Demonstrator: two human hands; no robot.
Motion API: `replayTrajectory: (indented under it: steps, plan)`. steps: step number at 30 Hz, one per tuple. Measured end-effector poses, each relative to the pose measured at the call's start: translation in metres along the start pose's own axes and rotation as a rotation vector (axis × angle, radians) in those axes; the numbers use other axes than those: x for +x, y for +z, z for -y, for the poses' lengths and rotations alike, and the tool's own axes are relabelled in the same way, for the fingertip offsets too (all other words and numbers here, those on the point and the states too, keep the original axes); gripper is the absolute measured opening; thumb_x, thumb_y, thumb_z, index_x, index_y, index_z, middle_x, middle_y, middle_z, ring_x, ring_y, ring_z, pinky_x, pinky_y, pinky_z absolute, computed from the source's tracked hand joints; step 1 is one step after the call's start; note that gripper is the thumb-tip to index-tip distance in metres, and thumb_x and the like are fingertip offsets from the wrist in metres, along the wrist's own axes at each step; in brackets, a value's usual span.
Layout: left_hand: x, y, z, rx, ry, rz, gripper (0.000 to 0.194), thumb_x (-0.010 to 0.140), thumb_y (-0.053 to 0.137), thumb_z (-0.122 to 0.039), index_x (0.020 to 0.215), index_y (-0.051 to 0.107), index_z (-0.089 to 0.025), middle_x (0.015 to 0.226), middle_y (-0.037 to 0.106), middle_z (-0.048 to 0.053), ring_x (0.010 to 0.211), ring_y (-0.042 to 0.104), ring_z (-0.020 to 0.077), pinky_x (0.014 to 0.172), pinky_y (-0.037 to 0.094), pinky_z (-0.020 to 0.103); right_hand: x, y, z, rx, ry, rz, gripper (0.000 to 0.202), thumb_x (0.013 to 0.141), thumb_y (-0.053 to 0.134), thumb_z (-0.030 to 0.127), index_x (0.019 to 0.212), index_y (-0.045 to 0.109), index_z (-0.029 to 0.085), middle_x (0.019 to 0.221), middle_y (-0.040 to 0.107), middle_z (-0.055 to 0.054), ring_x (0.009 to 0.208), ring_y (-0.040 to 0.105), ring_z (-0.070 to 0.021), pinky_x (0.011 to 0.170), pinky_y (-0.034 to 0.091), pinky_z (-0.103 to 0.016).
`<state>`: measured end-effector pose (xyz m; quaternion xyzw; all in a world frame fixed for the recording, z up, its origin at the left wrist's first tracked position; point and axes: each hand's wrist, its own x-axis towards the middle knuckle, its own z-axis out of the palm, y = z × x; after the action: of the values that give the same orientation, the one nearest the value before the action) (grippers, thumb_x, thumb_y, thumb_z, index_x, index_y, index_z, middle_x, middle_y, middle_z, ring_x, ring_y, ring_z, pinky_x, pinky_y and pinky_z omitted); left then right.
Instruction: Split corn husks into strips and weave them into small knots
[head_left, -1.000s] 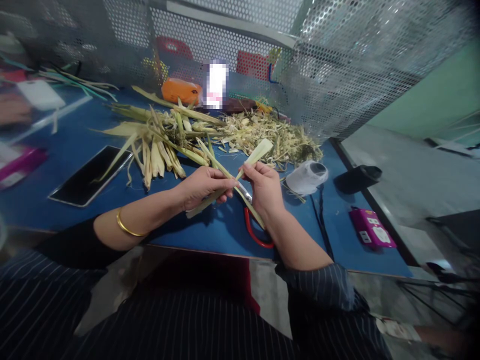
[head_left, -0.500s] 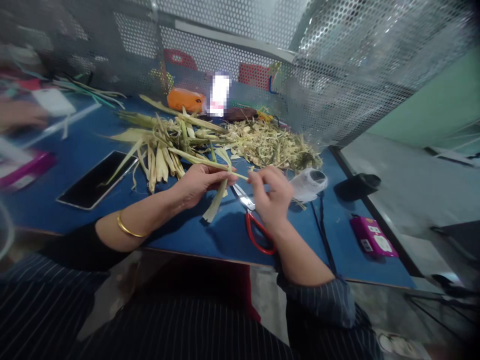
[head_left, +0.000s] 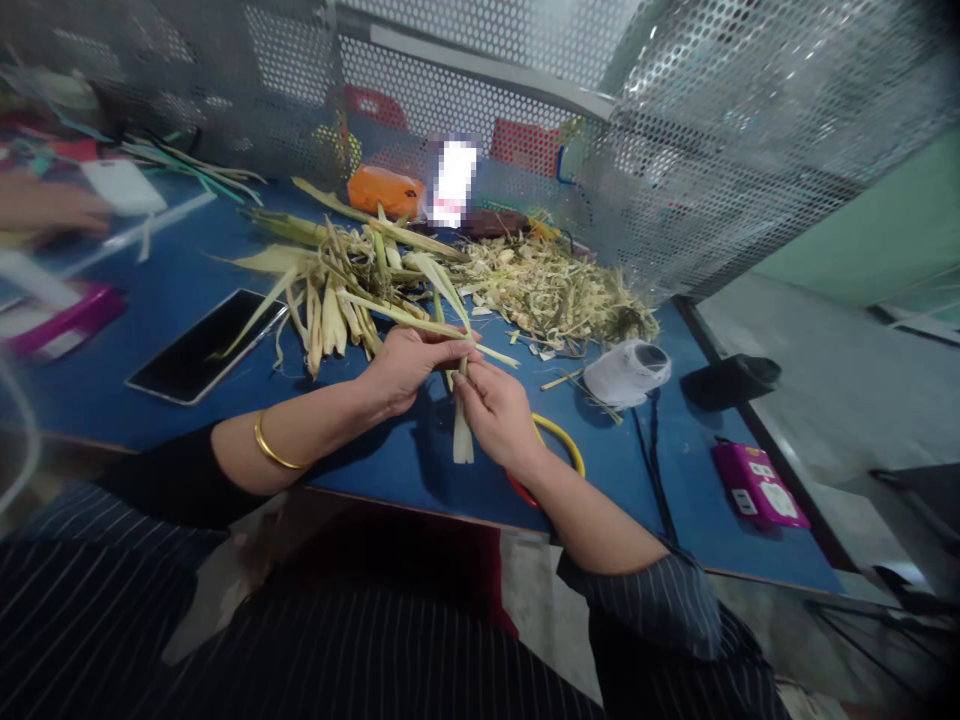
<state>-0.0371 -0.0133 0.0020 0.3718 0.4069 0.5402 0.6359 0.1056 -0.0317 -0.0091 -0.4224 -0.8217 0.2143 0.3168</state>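
My left hand (head_left: 405, 370), with a gold bangle on the wrist, is closed in a pinch on pale green corn husk strips. Close against it, my right hand (head_left: 496, 408) pinches a flat husk strip (head_left: 463, 440) whose cut end hangs down over the table. Another narrow strip (head_left: 499, 355) pokes out to the right above my right fingers. Under my right wrist lie scissors (head_left: 559, 430) with a red and a yellow handle loop; their blades are hidden by the hand. Behind my left hand a bundle of corn husks (head_left: 330, 320) rests on the blue table (head_left: 390, 460).
Husk scraps (head_left: 555, 290) are heaped at the back, near a perforated metal screen (head_left: 480, 90). A dark phone-like slab (head_left: 202, 350) lies left. To the right are a white wrapped roll (head_left: 628, 373), a black cylinder (head_left: 731, 380) and a purple packet (head_left: 759, 483). Another person's hand (head_left: 52, 205) is at far left.
My right hand has moved left and down from the narrow strip's end to the hanging strip beside my left hand. The hanging strip is now straighter, and the yellow scissor loop shows.
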Motion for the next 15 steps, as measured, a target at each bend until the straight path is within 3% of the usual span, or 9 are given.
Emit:
replayTrajectory:
  steps: [6, 12, 15]
  plan:
    - [0.0, 0.003, 0.003, -0.053, -0.003, -0.007, 0.021, 0.059, 0.082, -0.018, 0.075, 0.072, -0.009, 0.07, 0.069, 0.004, 0.067, 0.062, 0.0112, 0.072, 0.05, 0.025, -0.002, 0.004, 0.004, -0.118, 0.017, 0.014, 0.028, 0.093, 0.036, 0.029, 0.065, 0.035, 0.023, 0.066, 0.048, -0.001, 0.065, 0.046, -0.0163, 0.063, 0.034, -0.029]
    - [0.004, -0.001, 0.003, -0.089, -0.017, 0.027, 0.025, 0.067, 0.079, -0.021, 0.089, 0.073, -0.013, 0.072, 0.069, 0.002, 0.067, 0.063, 0.0103, 0.068, 0.05, 0.023, -0.003, 0.013, 0.002, 0.286, 0.263, 0.046, 0.03, 0.097, 0.03, 0.038, 0.073, 0.04, 0.024, 0.061, 0.054, 0.002, 0.054, 0.05, -0.0134, 0.058, 0.037, -0.027]
    - [0.004, -0.002, 0.004, -0.059, -0.022, 0.034, 0.024, 0.069, 0.077, -0.021, 0.091, 0.072, -0.012, 0.07, 0.068, 0.001, 0.066, 0.062, 0.0095, 0.065, 0.048, 0.02, -0.003, 0.015, -0.001, 0.231, 0.247, 0.037, 0.028, 0.096, 0.034, 0.039, 0.073, 0.04, 0.023, 0.062, 0.052, 0.003, 0.055, 0.048, -0.0132, 0.057, 0.035, -0.026]
